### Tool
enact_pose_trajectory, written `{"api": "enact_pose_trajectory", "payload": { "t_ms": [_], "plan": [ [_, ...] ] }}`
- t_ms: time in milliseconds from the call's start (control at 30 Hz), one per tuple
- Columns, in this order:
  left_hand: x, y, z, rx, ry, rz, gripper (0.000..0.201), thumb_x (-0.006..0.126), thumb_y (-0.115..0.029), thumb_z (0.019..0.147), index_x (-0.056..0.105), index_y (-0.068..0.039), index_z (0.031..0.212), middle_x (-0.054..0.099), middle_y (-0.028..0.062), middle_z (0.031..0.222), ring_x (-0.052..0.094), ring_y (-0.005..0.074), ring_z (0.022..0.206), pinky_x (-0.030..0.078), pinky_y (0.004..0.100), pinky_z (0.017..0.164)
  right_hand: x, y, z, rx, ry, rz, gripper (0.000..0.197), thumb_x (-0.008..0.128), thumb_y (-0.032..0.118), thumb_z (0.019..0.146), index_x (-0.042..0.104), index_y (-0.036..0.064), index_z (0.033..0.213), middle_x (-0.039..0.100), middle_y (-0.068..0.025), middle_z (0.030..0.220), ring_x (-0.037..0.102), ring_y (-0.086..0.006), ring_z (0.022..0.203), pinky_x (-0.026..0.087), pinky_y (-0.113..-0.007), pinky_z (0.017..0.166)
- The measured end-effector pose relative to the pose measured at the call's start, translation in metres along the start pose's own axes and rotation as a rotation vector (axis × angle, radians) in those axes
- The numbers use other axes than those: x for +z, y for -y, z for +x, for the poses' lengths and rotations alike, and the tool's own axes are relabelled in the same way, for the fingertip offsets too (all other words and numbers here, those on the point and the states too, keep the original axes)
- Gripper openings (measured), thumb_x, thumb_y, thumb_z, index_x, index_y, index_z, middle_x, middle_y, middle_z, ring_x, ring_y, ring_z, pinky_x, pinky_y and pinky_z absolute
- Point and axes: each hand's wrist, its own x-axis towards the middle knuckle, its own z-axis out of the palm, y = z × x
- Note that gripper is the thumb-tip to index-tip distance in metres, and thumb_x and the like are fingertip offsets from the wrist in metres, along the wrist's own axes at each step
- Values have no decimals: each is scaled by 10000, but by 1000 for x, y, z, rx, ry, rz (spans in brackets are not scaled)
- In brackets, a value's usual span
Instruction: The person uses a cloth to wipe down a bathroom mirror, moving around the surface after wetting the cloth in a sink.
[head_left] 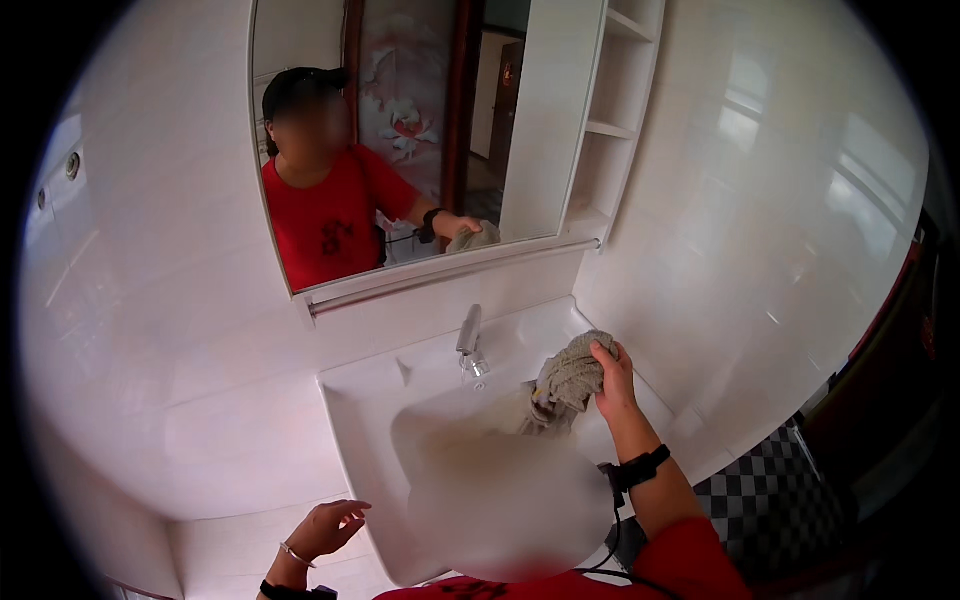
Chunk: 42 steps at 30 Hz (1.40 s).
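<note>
Red shirt (700,560) nearest; right hand (617,384) grips cloth (572,372) at basin (362,425); left hand (326,528) empty, loosely curled. Probably rinsing; wringing calls for both.

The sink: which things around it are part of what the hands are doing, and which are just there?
Part of the job, it seems:
- grey-green cloth, held in the right hand
- sink, below the cloth
- tap, probably

Just there:
- mirror
- shelves
- rail under the mirror
</note>
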Motion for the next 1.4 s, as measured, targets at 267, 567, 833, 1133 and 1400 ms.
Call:
{"api": "enact_pose_trajectory", "payload": {
  "t_ms": [267,567,833,1133,1400],
  "plan": [
    [43,-37,18,-125,-124,10,223,573,-42,786,600,-44,1007,632,76,754,612,190,649,504,284,621,18,42,162,-321,14,-2,387,609,161,803,457,19,1130,535,-98,1044,524,-190,937,439,-312,820],
    [84,-48,2,-292,-173,18,204,568,-60,789,605,-65,990,634,77,739,619,214,645,512,289,631,59,-2,192,-986,31,-1096,484,620,190,648,513,63,1103,535,-115,1101,428,-358,1042,358,-431,905],
    [71,-43,5,-232,-168,26,206,564,-55,792,599,-60,995,635,77,743,620,220,646,512,293,621,172,-47,102,-1177,415,-974,423,605,132,639,514,59,1045,559,-168,982,474,-348,977,364,-451,839],
    [59,-15,-63,-305,-173,-10,209,567,-55,805,604,-41,1010,639,74,730,629,188,649,513,279,632,278,-90,1,-1167,918,-643,425,523,-45,690,544,87,1094,521,-126,1140,428,-319,1114,354,-397,946],
    [40,-18,-91,-305,-197,31,235,595,-21,783,601,-32,1018,662,73,794,646,157,710,526,262,656,284,-91,-4,-1465,567,-995,312,535,55,733,446,59,1032,505,-133,971,483,-291,945,392,-380,859]
  ]
}}
